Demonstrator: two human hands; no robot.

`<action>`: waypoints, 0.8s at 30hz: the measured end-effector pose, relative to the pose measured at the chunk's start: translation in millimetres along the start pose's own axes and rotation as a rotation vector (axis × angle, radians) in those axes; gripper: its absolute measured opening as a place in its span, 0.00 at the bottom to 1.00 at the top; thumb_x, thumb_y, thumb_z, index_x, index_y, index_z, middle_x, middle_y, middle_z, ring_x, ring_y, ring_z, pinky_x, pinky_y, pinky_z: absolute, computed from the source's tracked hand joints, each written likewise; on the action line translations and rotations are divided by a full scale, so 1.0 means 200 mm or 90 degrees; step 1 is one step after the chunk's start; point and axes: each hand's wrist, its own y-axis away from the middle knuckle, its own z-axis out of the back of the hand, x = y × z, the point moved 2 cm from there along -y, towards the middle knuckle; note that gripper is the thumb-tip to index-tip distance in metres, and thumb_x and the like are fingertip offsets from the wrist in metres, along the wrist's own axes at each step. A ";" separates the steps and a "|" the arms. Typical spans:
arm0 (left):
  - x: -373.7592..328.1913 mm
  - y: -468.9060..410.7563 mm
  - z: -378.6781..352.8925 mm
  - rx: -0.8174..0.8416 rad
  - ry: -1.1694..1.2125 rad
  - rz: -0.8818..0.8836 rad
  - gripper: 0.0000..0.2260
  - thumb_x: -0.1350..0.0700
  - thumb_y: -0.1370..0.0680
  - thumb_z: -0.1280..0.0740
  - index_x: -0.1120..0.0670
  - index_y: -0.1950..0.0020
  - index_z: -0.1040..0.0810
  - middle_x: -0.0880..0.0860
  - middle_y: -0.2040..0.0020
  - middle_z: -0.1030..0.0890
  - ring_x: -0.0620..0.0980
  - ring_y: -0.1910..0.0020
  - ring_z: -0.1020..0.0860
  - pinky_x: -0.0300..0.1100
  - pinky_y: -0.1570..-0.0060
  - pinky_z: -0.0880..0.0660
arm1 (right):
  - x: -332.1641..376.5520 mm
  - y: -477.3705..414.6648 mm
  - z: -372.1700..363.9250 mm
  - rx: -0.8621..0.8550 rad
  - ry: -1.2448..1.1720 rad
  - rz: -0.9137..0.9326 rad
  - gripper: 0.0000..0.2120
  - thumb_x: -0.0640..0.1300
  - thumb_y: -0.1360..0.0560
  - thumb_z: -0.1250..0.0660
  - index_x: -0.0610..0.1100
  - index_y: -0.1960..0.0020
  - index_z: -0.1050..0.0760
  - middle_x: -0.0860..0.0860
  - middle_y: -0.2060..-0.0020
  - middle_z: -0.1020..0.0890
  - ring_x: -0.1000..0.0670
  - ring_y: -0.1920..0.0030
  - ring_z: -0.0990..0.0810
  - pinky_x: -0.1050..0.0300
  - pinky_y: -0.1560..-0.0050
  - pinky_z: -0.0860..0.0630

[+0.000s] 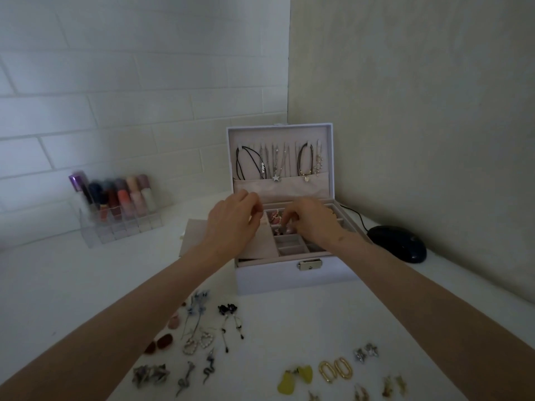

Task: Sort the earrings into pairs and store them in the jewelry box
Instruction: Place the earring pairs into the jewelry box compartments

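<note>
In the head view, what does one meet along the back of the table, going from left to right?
clear organiser of cosmetic tubes → open jewelry box → black mouse

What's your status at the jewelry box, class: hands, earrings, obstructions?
Left hand, right hand over open jewelry box, grips unclear. Right reaches pink earrings in a compartment. Gold hoops, other pairs wait on table. Nothing blocking.
</note>
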 end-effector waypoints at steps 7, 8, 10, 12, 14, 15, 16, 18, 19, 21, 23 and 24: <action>-0.03 0.10 0.10 0.023 0.031 -0.005 0.02 0.56 0.23 0.37 0.54 0.52 0.27 0.47 0.56 0.22 0.45 0.64 0.28 0.36 0.62 0.37 | -0.01 0.06 0.04 -0.070 -0.136 -0.046 0.07 0.34 0.27 0.35 0.42 0.53 0.22 0.49 0.58 0.20 0.55 0.60 0.24 0.69 0.59 0.29; -0.03 0.13 0.12 0.027 0.039 -0.003 0.02 0.55 0.22 0.37 0.53 0.53 0.28 0.44 0.58 0.23 0.41 0.67 0.30 0.33 0.65 0.38 | 0.02 0.08 0.05 -0.083 -0.144 -0.034 0.06 0.34 0.27 0.34 0.42 0.53 0.21 0.50 0.59 0.20 0.57 0.62 0.26 0.72 0.61 0.32; -0.05 0.20 0.17 0.025 0.055 -0.004 0.04 0.54 0.22 0.37 0.51 0.55 0.31 0.41 0.66 0.27 0.40 0.72 0.31 0.32 0.71 0.38 | 0.08 0.14 0.07 -0.100 -0.179 0.002 0.05 0.36 0.29 0.32 0.44 0.55 0.20 0.50 0.62 0.19 0.61 0.66 0.28 0.69 0.63 0.32; -0.06 0.27 0.22 0.035 0.053 -0.009 0.05 0.53 0.23 0.36 0.51 0.56 0.31 0.40 0.71 0.31 0.39 0.75 0.32 0.31 0.73 0.40 | 0.16 0.21 0.06 -0.086 -0.191 0.026 0.02 0.41 0.30 0.30 0.47 0.58 0.20 0.51 0.66 0.20 0.60 0.67 0.27 0.63 0.62 0.29; -0.06 0.33 0.25 0.066 0.030 -0.010 0.06 0.51 0.23 0.36 0.51 0.56 0.30 0.41 0.69 0.28 0.38 0.74 0.33 0.30 0.72 0.42 | 0.23 0.28 0.04 -0.040 -0.147 0.045 0.01 0.47 0.29 0.30 0.51 0.58 0.20 0.56 0.71 0.24 0.60 0.70 0.28 0.62 0.64 0.30; -0.05 0.36 0.25 0.086 0.019 -0.014 0.06 0.50 0.23 0.37 0.51 0.56 0.29 0.42 0.66 0.24 0.39 0.73 0.32 0.30 0.72 0.41 | 0.26 0.31 0.03 -0.013 -0.123 0.058 0.03 0.49 0.29 0.30 0.51 0.57 0.19 0.57 0.73 0.27 0.60 0.70 0.30 0.62 0.65 0.32; -0.05 0.38 0.26 0.111 0.004 -0.018 0.06 0.48 0.23 0.37 0.50 0.55 0.28 0.43 0.62 0.21 0.40 0.72 0.30 0.30 0.71 0.40 | 0.29 0.33 0.01 0.018 -0.098 0.074 0.04 0.50 0.28 0.30 0.51 0.55 0.19 0.59 0.73 0.29 0.61 0.70 0.31 0.62 0.65 0.34; -0.02 0.43 0.26 0.177 -0.043 -0.013 0.07 0.46 0.23 0.38 0.49 0.52 0.27 0.45 0.56 0.20 0.43 0.64 0.25 0.34 0.66 0.34 | 0.35 0.35 -0.04 0.084 -0.046 0.103 0.07 0.51 0.27 0.32 0.52 0.51 0.18 0.60 0.71 0.29 0.60 0.68 0.31 0.63 0.65 0.36; -0.01 0.45 0.25 0.219 -0.075 -0.006 0.08 0.46 0.23 0.38 0.49 0.51 0.27 0.45 0.54 0.20 0.45 0.59 0.24 0.36 0.63 0.32 | 0.37 0.36 -0.07 0.109 -0.027 0.114 0.08 0.51 0.27 0.32 0.53 0.49 0.18 0.58 0.68 0.26 0.59 0.65 0.29 0.63 0.65 0.37; 0.02 0.47 0.23 0.300 -0.121 0.001 0.09 0.46 0.24 0.37 0.47 0.48 0.26 0.45 0.50 0.22 0.46 0.52 0.24 0.37 0.60 0.32 | 0.40 0.38 -0.13 0.131 -0.007 0.134 0.11 0.52 0.27 0.33 0.53 0.46 0.19 0.54 0.60 0.19 0.53 0.57 0.23 0.63 0.63 0.36; 0.04 0.49 0.21 0.349 -0.129 0.009 0.10 0.48 0.24 0.35 0.47 0.45 0.25 0.46 0.47 0.24 0.46 0.48 0.25 0.38 0.58 0.32 | 0.43 0.40 -0.17 0.127 -0.019 0.145 0.12 0.52 0.27 0.32 0.51 0.45 0.19 0.51 0.55 0.17 0.51 0.53 0.21 0.66 0.64 0.37; 0.04 0.49 0.21 0.363 -0.128 0.016 0.10 0.48 0.24 0.35 0.47 0.44 0.25 0.46 0.46 0.24 0.46 0.47 0.25 0.39 0.56 0.31 | 0.44 0.40 -0.18 0.128 -0.034 0.145 0.12 0.51 0.27 0.32 0.50 0.46 0.19 0.50 0.54 0.17 0.51 0.53 0.21 0.68 0.66 0.38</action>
